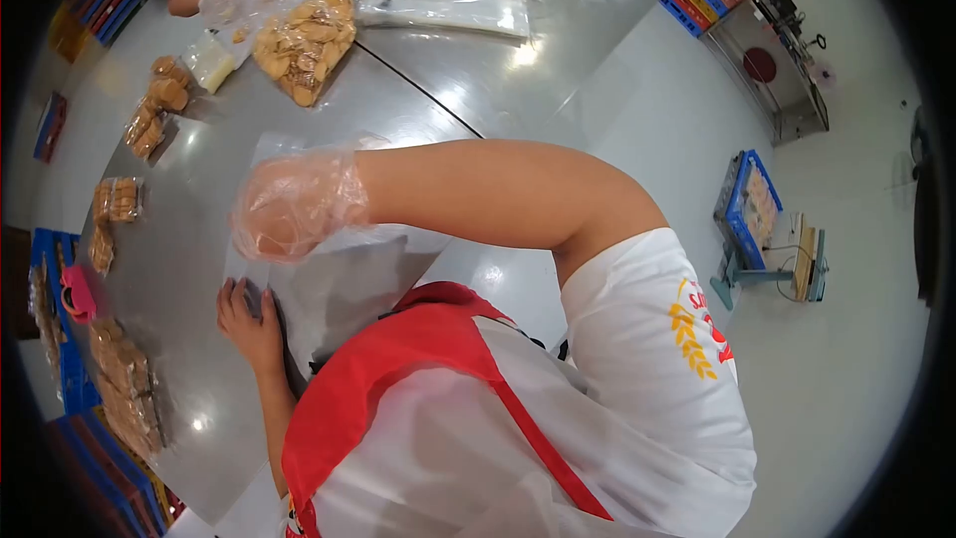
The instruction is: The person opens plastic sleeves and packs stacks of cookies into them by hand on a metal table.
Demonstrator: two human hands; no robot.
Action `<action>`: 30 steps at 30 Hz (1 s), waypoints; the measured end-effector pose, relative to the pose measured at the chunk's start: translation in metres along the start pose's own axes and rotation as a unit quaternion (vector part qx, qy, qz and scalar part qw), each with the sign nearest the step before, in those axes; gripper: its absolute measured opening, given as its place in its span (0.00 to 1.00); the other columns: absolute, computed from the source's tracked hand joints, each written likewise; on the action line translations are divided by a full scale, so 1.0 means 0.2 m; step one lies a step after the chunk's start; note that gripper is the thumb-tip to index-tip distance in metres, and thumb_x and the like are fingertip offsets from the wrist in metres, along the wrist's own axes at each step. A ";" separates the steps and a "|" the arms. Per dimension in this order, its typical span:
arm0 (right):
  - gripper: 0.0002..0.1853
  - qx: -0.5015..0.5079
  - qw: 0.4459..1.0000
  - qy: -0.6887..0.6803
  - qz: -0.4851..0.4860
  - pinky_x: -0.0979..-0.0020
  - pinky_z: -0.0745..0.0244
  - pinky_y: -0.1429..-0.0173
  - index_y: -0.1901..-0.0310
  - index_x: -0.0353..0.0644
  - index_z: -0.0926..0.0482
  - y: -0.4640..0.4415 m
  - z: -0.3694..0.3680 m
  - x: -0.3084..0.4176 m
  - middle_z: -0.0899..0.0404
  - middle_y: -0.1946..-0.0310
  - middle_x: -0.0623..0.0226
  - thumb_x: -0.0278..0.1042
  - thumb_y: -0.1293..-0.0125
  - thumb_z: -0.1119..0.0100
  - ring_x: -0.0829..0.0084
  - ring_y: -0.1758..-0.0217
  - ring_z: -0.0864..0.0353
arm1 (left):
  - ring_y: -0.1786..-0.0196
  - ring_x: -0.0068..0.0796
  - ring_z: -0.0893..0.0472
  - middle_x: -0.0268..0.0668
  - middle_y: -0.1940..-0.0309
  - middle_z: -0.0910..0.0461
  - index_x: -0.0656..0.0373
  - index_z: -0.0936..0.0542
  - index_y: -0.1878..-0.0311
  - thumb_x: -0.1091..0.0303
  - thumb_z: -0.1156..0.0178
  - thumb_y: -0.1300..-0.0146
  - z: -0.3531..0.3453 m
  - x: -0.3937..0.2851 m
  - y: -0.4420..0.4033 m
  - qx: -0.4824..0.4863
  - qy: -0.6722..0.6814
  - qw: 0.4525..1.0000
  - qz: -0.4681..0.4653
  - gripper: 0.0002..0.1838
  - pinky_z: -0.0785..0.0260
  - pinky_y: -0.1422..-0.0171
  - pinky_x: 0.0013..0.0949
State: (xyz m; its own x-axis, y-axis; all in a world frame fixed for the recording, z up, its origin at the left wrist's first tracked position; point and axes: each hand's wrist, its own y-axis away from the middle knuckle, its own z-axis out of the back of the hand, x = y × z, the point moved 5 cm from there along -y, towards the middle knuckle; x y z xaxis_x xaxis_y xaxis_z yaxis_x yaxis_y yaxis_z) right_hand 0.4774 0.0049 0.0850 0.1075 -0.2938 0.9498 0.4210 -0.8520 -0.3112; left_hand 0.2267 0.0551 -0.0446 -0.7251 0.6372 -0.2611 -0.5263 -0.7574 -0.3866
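My left hand (249, 324), bare, rests on the metal table with its fingers stretched out. Its fingertips are at the near edge of a clear plastic sheet or bag (373, 274). Crinkled clear plastic, like a loose glove, covers my right hand (289, 207) up to the wrist. That hand is over the clear plastic, just beyond my left hand. Its fingers look curled in, and the plastic and glare hide what they hold, if anything.
A clear bag of round biscuits (307, 45) lies farther up the metal table (189, 339). Small biscuit packs (119, 199) and stacked packs (124, 379) line the left edge. Flat plastic bags (443, 12) lie at the far side, where another person's arm (184, 2) shows.
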 end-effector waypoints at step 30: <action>0.06 0.005 0.667 0.744 -0.041 0.56 0.21 0.65 0.77 0.41 0.16 0.17 0.29 0.29 0.17 0.73 0.55 0.33 0.51 0.39 0.51 0.67 0.16 | 0.31 0.50 0.32 0.48 0.36 0.29 0.60 0.26 0.37 0.64 0.39 0.32 0.17 -0.19 -0.04 -0.117 0.057 0.991 -0.044 0.22 0.41 0.28 0.51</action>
State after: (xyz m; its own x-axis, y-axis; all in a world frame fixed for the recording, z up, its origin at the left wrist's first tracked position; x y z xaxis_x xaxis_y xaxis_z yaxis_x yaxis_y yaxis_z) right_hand 0.5496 -0.0157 0.1320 -0.9260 -0.3577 -0.1210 0.3772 -0.8911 -0.2525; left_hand 0.2435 0.0324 -0.0022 -0.6193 0.7217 -0.3093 -0.4588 -0.6523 -0.6033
